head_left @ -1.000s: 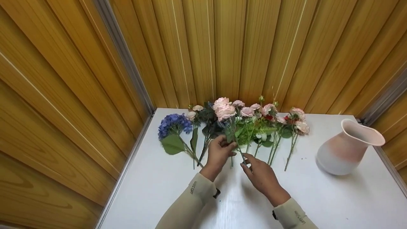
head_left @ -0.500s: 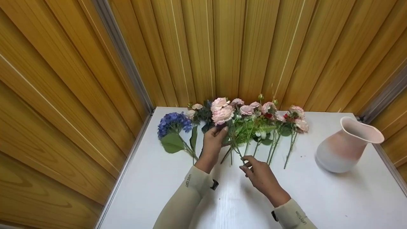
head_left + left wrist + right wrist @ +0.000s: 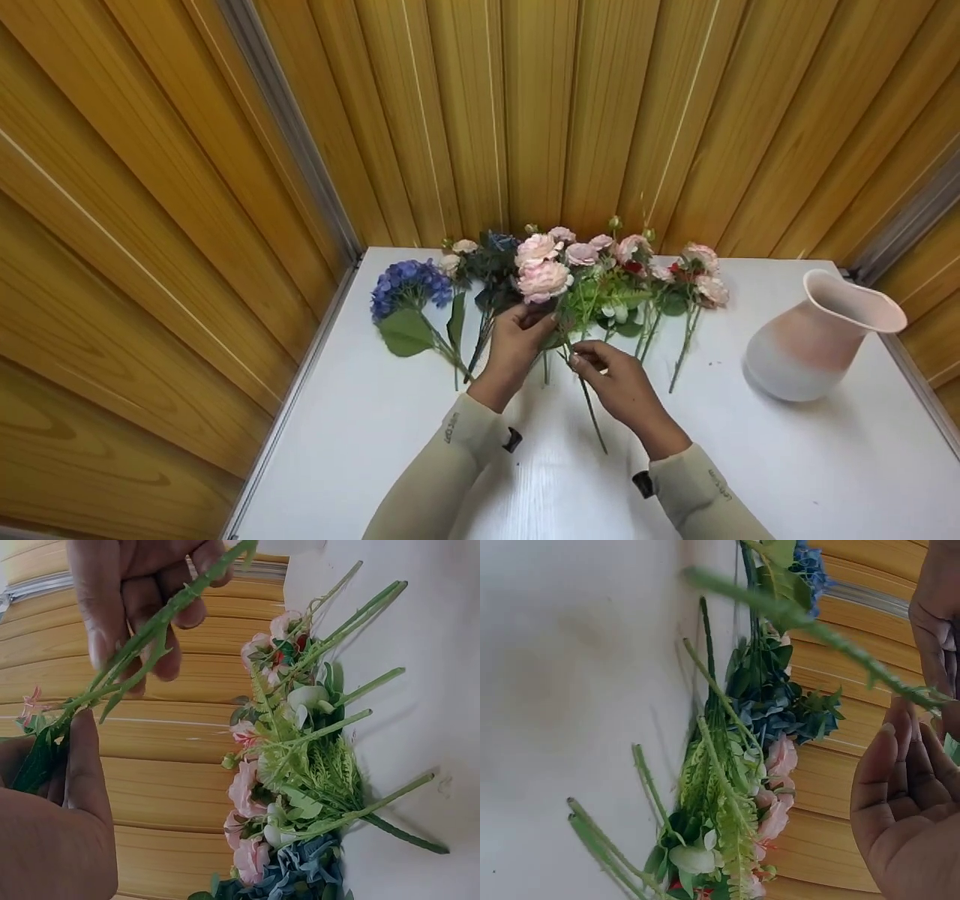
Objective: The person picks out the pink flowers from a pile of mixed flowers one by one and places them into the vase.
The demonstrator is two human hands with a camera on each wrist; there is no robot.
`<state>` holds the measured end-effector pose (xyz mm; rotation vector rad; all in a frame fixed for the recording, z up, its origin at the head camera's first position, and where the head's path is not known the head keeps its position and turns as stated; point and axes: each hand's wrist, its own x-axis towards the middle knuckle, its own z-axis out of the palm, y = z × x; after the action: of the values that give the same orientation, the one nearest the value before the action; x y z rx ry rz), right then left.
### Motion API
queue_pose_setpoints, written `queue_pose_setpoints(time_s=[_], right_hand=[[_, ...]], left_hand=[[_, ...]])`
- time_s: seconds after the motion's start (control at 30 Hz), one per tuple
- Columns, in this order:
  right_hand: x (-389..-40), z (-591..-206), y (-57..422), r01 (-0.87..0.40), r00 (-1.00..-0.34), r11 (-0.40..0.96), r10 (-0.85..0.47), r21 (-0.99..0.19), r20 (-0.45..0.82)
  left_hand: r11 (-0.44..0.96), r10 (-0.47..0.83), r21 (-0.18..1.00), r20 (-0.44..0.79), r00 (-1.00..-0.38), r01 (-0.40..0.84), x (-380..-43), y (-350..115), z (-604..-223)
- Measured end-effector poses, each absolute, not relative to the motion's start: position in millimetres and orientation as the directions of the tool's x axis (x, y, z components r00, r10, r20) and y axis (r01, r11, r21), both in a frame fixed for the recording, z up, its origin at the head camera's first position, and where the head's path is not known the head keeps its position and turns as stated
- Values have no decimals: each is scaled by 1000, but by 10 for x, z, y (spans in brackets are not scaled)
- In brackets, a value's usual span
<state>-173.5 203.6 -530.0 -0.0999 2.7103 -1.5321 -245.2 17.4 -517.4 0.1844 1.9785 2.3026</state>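
Note:
In the head view, my left hand [image 3: 516,349] grips a pink flower [image 3: 544,281] just below its two full, ruffled blooms. Lower on the same stem, my right hand [image 3: 621,386] pinches it between thumb and index finger, and the bare stem end hangs down over the table. The left wrist view shows the thorny green stem [image 3: 172,611] crossing between both hands, with leaves tucked in my left palm; the blooms are out of sight there. From the right wrist, the stem [image 3: 817,634] slants up and away from my right fingers [image 3: 900,735].
Behind my hands a row of flowers lies on the white table [image 3: 360,465]: a blue hydrangea [image 3: 411,289] at left, light green fern foliage [image 3: 592,300] in the middle, pale pink blooms [image 3: 705,274] at right. A pink-and-white vase [image 3: 814,345] stands at far right. Wood-panelled walls [image 3: 540,112] enclose the table.
The pink flower has shifted right and turned, and its lower stem now shows below my right hand. My right hand moved slightly up along the stem; my left hand regripped under the blooms.

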Motion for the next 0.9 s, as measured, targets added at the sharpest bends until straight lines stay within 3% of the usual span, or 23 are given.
queue_pose_setpoints(time_s=[0.43,0.9], right_hand=[[-1738,-5278,2127,-50,-997,496,-72,-867,16],[-1760,-4942,2661,-114,-972,767,44,-631,230]], left_hand=[[-177,265,984,18,-964,-30,-2337,214,-5194],[-219,305,964,-76,-949,-148,-2207,152,-5439]])
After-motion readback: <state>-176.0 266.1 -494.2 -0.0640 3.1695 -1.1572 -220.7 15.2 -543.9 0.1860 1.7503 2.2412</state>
